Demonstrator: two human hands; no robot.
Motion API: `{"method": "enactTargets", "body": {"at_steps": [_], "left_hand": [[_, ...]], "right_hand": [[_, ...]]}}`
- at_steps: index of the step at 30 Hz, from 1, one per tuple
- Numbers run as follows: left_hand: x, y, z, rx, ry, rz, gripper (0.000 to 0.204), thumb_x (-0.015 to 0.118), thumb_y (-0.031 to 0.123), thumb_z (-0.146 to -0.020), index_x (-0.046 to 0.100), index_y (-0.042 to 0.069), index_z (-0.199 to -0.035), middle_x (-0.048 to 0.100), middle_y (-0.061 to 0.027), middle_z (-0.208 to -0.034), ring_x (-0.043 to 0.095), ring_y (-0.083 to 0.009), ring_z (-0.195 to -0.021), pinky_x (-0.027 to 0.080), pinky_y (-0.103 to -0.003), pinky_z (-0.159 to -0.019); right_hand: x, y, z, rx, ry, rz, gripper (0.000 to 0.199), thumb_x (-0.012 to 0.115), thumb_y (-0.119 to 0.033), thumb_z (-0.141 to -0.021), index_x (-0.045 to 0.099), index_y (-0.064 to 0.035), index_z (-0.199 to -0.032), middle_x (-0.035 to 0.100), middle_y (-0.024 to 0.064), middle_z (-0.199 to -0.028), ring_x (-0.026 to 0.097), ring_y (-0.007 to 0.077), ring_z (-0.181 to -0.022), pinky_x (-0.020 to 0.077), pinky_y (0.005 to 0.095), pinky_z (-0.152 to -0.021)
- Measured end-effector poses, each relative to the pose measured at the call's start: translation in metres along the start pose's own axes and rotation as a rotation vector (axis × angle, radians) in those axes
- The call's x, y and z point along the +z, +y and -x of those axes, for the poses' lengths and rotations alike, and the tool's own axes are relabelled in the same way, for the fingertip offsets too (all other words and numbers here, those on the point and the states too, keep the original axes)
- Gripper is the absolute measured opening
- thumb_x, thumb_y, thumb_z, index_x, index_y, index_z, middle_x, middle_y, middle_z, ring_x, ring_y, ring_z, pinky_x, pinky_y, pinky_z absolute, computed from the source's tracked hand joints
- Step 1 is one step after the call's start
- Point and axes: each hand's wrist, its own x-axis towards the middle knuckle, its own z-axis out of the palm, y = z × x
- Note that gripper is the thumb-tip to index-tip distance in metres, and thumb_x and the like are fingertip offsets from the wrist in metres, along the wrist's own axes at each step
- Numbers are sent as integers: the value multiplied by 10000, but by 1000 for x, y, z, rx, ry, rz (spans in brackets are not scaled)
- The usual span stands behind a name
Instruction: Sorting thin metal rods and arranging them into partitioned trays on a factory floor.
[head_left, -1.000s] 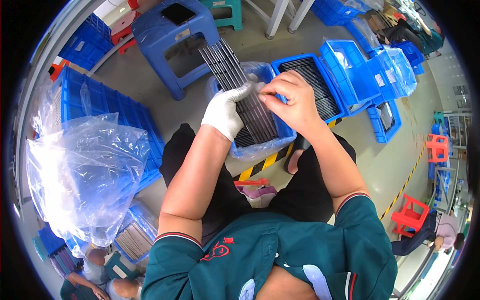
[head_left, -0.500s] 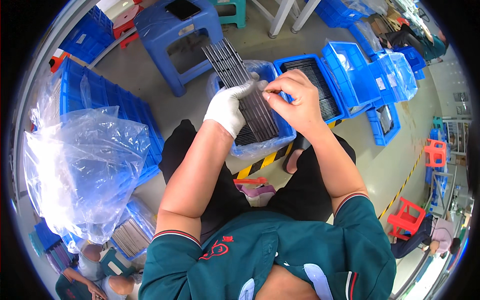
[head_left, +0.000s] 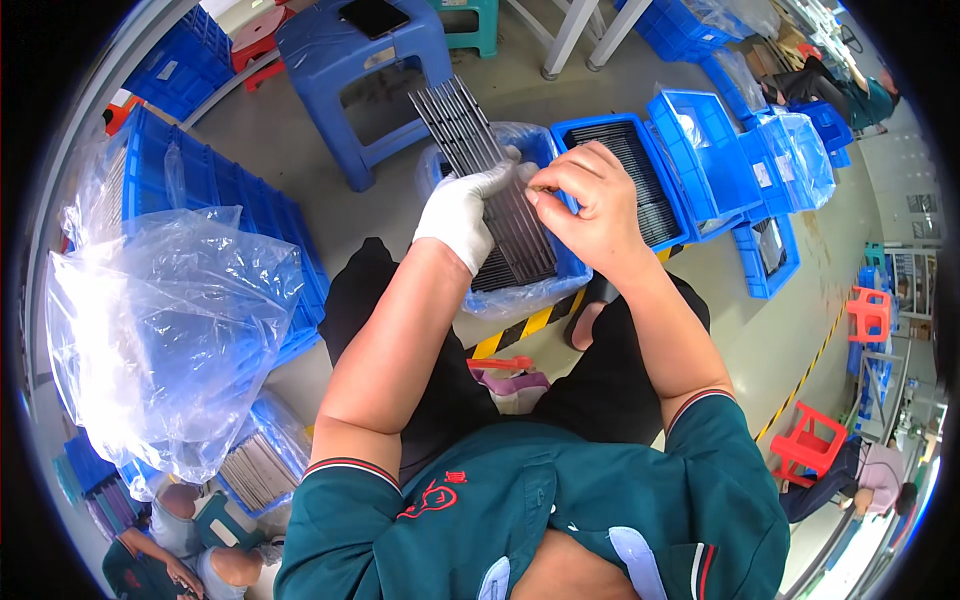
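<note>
Gloved left hand (head_left: 458,222) has thin dark strips (head_left: 460,125) in its grip over the plastic-lined blue bin (head_left: 574,264); right hand (head_left: 600,207) pinches alongside, can't tell on what. Probably strip-by-strip handling, so next needs a steady left.

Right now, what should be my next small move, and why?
Perhaps bring your bare right hand onto the dark strips to steady them: your gloved left hand has them in its grip, slanted over the lined blue bin, and the right fingertips are close, though contact is unclear.
</note>
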Motion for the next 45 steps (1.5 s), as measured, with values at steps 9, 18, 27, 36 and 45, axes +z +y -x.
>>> {"method": "enactTargets", "body": {"at_steps": [9,18,27,36,45], "left_hand": [[2,-1,3,51,18,2,205,588,60,-897,590,22,-1099,664,-128,-954,652,-248,-849,528,-356,-769],[2,-3,2,10,15,17,204,561,73,-922,589,24,-1118,666,-133,-983,655,-258,-880,526,-366,-796],[7,2,7,-11,24,34,192,545,73,-927,588,26,-1108,665,-143,-997,652,-266,-888,529,-377,-806],[1,-2,2,43,24,5,195,555,66,-919,586,23,-1106,661,-148,-993,651,-273,-894,528,-380,-801],[1,2,5,1,37,36,188,550,74,-924,585,21,-1101,664,-146,-990,654,-271,-890,531,-378,-806]], "right_hand": [[5,-4,-3,-59,-7,63,118,717,-85,-627,655,-111,-723,613,5,-738,569,220,-748,463,348,-671],[2,-1,-2,-72,-68,47,95,714,-81,-641,665,-98,-720,627,11,-748,578,222,-749,468,340,-681],[1,-1,-3,66,-40,-153,95,725,-54,-678,659,-74,-744,622,34,-707,571,229,-696,464,333,-630],[4,-6,-5,-79,-61,-6,110,724,-72,-645,661,-81,-735,627,31,-723,577,238,-716,479,345,-659],[1,-1,-4,60,-67,-100,101,722,-70,-664,678,-85,-754,633,36,-730,581,235,-720,482,335,-655]]}}
